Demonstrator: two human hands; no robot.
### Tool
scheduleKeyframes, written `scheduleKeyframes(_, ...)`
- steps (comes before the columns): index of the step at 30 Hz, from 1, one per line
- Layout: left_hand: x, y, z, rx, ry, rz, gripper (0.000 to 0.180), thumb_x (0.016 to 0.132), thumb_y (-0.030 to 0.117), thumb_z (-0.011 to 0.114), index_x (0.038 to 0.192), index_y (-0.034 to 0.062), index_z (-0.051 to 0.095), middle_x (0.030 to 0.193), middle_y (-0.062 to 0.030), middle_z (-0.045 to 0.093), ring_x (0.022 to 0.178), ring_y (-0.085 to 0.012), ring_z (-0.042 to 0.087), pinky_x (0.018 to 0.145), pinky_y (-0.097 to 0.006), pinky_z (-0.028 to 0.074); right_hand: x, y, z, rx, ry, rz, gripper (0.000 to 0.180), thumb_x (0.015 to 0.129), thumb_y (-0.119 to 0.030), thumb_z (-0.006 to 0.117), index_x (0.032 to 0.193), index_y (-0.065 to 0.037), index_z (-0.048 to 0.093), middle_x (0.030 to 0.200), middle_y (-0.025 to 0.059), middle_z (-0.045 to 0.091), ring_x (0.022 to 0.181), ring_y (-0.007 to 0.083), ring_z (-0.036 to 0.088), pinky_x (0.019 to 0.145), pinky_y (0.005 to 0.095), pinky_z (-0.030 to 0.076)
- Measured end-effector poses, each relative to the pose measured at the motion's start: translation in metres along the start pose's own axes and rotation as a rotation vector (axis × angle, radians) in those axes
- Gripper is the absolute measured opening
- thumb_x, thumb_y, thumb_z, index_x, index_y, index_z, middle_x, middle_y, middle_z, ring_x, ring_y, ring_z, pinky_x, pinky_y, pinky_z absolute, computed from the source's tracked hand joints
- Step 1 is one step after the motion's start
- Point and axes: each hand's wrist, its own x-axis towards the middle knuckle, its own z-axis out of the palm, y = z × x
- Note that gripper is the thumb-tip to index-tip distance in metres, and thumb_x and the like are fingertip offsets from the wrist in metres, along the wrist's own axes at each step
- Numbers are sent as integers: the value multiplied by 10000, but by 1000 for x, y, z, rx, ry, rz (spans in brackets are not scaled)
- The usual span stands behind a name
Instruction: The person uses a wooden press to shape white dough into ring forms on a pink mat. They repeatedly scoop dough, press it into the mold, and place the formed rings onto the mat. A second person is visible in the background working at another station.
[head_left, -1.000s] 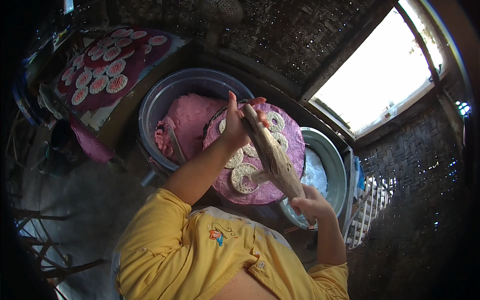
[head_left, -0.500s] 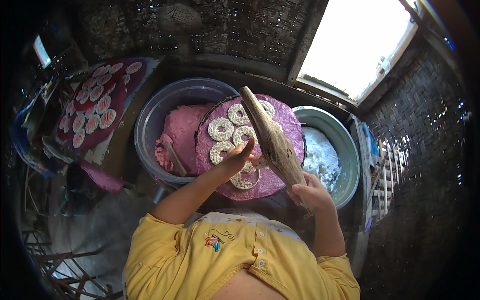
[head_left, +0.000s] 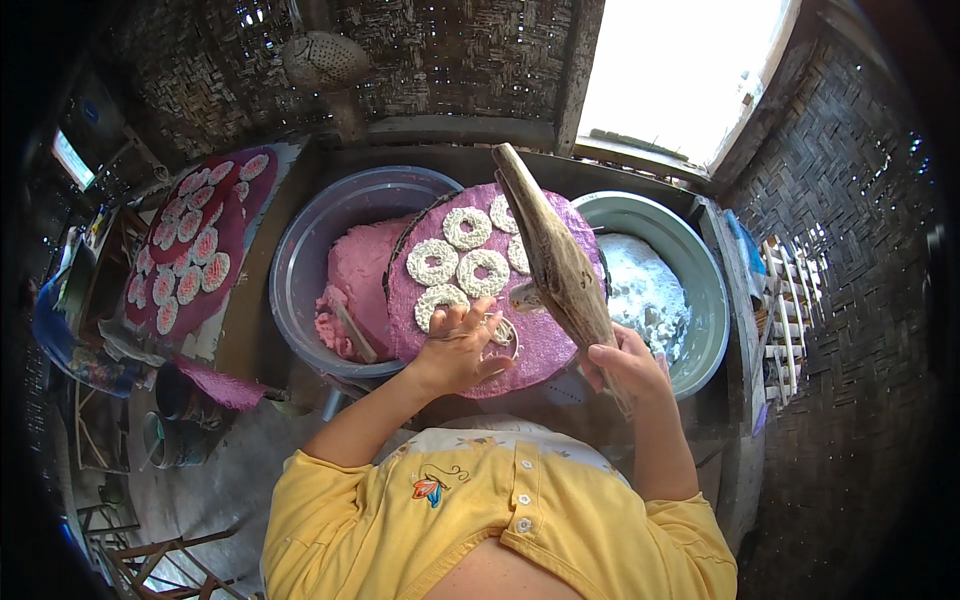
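Note:
My right hand (head_left: 632, 366) is wrapped round the lower end of a long, weathered wooden tool (head_left: 560, 255), which slants up and away to the left. It passes over a round board covered in purple cloth (head_left: 545, 360). My left hand (head_left: 460, 352) lies palm down at the board's near left part, its fingers spread and nothing gripped. Its fingertips reach a thin ring mould (head_left: 515, 345) with pale strands inside, partly hidden by the hand. Several pale, noodle-like dough rings (head_left: 433, 262) lie on the cloth; the wood covers some of them.
A blue-grey tub (head_left: 290, 270) at left holds pink dough (head_left: 365, 258) and a flat stick (head_left: 355, 335). At right a green-grey tub (head_left: 710, 300) holds a white mass (head_left: 645, 290). Pink-and-white rounds (head_left: 190, 285) lie on purple cloth far left. A woven wall stands at right.
My left hand has drawn back from beside the wood, turned palm down and spread its fingers over the ring mould. My right hand keeps its hold on the wooden tool. The view has shifted slightly.

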Motion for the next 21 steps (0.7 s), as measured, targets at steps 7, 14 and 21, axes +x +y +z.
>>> scheduleKeyframes(7,27,-14,-36,-301,177,7,719,808,511,582,1327,44,410,1347,-131,379,1192,-337,367,992,-487,268,-10,-14,10,-20,-6,-80,335,821,-271,656,961,1,521,667,30,545,514,101,522,448,232,410)
scheduleKeyframes(14,112,15,-114,-247,504,-155,344,703,357,689,856,64,592,756,-122,631,736,-305,639,669,-386,512,31,-68,39,-890,94,-354,384,890,-359,553,1028,0,533,705,58,544,585,152,535,493,297,410)
scheduleKeyframes(21,143,51,-175,27,189,202,184,723,225,606,792,55,613,776,-135,645,756,-297,643,727,-384,501,35,-187,76,-1492,482,-1357,303,735,-87,646,1001,16,545,827,148,539,732,305,547,637,373,429)
